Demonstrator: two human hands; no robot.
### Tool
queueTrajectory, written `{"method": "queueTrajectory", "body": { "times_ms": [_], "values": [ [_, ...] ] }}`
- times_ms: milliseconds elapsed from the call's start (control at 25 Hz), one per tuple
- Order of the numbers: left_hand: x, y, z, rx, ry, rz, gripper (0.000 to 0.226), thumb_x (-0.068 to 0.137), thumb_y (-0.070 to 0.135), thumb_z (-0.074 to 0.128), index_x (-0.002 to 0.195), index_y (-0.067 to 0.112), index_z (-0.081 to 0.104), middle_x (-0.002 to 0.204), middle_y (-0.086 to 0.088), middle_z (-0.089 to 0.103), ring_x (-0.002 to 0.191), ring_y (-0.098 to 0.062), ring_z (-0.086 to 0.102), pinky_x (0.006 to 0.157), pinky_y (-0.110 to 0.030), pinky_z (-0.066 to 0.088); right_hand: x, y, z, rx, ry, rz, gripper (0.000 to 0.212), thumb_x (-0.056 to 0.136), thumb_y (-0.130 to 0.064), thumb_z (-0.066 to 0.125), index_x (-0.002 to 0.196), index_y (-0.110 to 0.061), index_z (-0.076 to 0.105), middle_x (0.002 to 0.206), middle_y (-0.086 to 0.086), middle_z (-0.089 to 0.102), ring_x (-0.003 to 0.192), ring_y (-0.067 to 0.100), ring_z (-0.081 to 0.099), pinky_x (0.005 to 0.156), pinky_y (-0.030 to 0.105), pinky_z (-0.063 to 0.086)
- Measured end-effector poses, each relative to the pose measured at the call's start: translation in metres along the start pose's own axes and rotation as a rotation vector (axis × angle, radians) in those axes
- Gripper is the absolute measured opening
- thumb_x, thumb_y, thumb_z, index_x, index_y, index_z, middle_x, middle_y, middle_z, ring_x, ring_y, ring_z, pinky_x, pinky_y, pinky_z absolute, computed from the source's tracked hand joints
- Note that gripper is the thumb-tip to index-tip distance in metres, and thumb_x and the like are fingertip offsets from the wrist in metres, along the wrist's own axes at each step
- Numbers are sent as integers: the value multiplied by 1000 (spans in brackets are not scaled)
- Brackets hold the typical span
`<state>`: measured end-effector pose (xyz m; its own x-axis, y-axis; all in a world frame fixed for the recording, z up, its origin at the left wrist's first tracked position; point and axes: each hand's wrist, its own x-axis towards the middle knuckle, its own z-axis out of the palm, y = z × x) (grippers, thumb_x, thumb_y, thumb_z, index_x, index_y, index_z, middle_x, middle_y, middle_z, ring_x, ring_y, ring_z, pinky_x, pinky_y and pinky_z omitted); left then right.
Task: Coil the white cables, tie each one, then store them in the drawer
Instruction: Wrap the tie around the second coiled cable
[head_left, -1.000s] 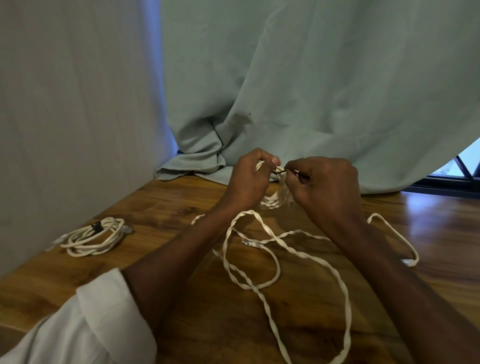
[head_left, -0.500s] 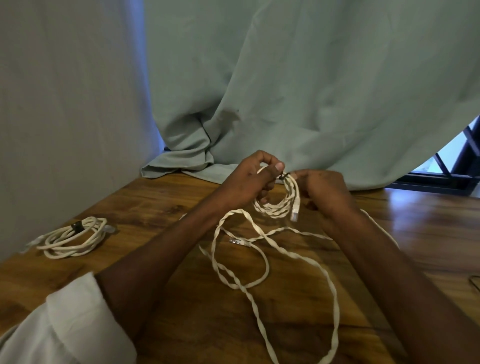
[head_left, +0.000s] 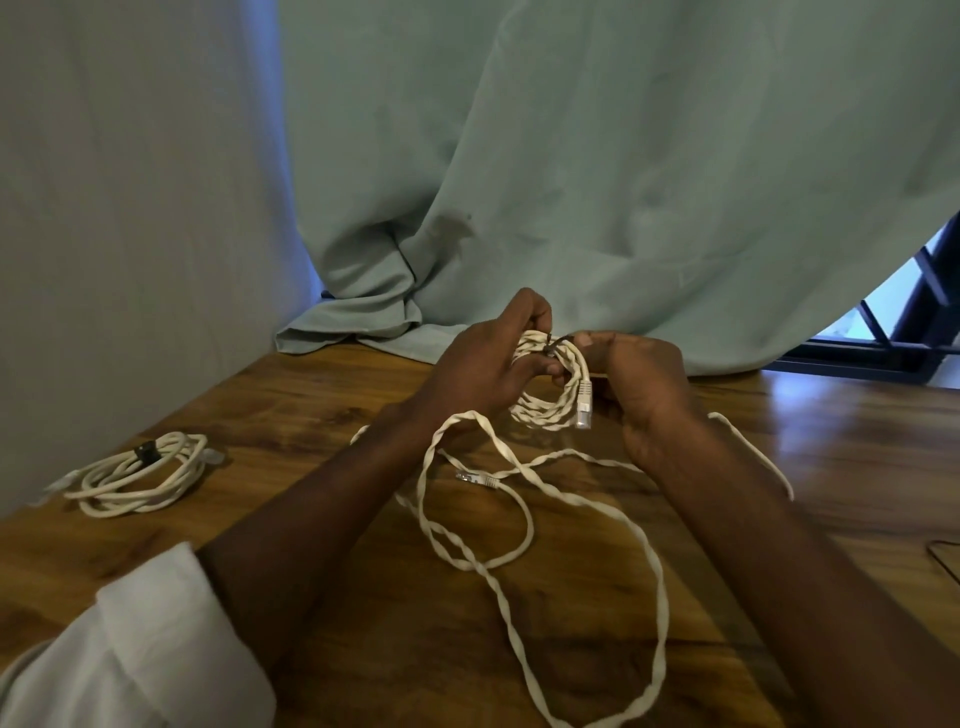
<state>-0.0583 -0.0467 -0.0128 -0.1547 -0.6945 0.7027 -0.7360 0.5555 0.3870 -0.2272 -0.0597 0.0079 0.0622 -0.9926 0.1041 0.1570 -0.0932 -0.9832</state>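
Above the middle of the wooden bench (head_left: 322, 415), both hands hold a small coil of white cable (head_left: 553, 395) clear of the surface. The left hand (head_left: 483, 364) has its fingers curled round the coil's left side, with the thumb and forefinger at the top. The right hand (head_left: 639, 379) grips the coil's right side, its fingers pinching by a dark tie (head_left: 550, 345) that sits at the top of the loops. A grey plug (head_left: 584, 408) hangs from the coil's right edge, just beside the right palm.

Below the hands, a long loose white cable (head_left: 524, 525) lies in wide twisted loops on the bench, running toward the near edge; its connector (head_left: 475, 478) rests near the middle of the loops. One strand passes behind the right wrist and trails off to the right.

At far left on the bench lies a second coiled cable (head_left: 140, 475), already bound with a dark band (head_left: 145, 451) and well apart from the hands. A pale green curtain (head_left: 571, 182) hangs behind the bench, its hem bunched on the far edge. A white sleeve (head_left: 135, 654) covers the left forearm at the near left corner.
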Motion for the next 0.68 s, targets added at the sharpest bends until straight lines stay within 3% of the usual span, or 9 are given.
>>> {"method": "queueTrajectory", "body": {
  "times_ms": [200, 400, 520, 640, 680],
  "values": [
    [2, 0, 1, 189, 13, 236, 28, 102, 23, 61, 129, 27, 58, 103, 0, 69, 86, -21, 65, 73, -46, 55, 6, -3, -5, 3, -56, 101, 17, 90, -3, 63, 87, -9, 78, 67, 7, 74, 50, 17, 67, 51, 27, 57],
    [2, -1, 8, 266, 35, 274, 25, 99, 21, 60, 124, 18, 63, 106, -3, 68, 88, -23, 66, 73, -46, 56, 14, 1, -7, 34, -121, 178, 26, 85, 2, 53, 90, -5, 78, 68, 7, 72, 55, 19, 63, 59, 31, 55],
    [4, -2, 9, 314, 97, 253, 25, 97, 15, 64, 122, 16, 63, 107, -5, 67, 86, -23, 65, 71, -42, 56, 14, 3, -6, 26, -106, 27, 16, 94, -8, 65, 100, -8, 79, 79, 7, 77, 65, 21, 72, 62, 32, 60],
    [4, -9, 2, 339, 185, 134, 23, 97, 12, 66, 118, 18, 61, 105, -3, 66, 84, -22, 65, 70, -43, 55, 13, 6, -4, -216, -98, -308, 23, 95, -42, 73, 107, -24, 79, 97, -7, 80, 92, 10, 76, 78, 35, 62],
    [4, -12, -2, 349, 217, 87, 21, 96, 11, 66, 116, 18, 61, 104, -2, 66, 83, -22, 64, 70, -44, 55, 12, 7, 0, -259, -118, -370, 25, 91, -46, 76, 108, -27, 78, 100, -8, 79, 97, 9, 74, 81, 37, 62]
  ]
}}
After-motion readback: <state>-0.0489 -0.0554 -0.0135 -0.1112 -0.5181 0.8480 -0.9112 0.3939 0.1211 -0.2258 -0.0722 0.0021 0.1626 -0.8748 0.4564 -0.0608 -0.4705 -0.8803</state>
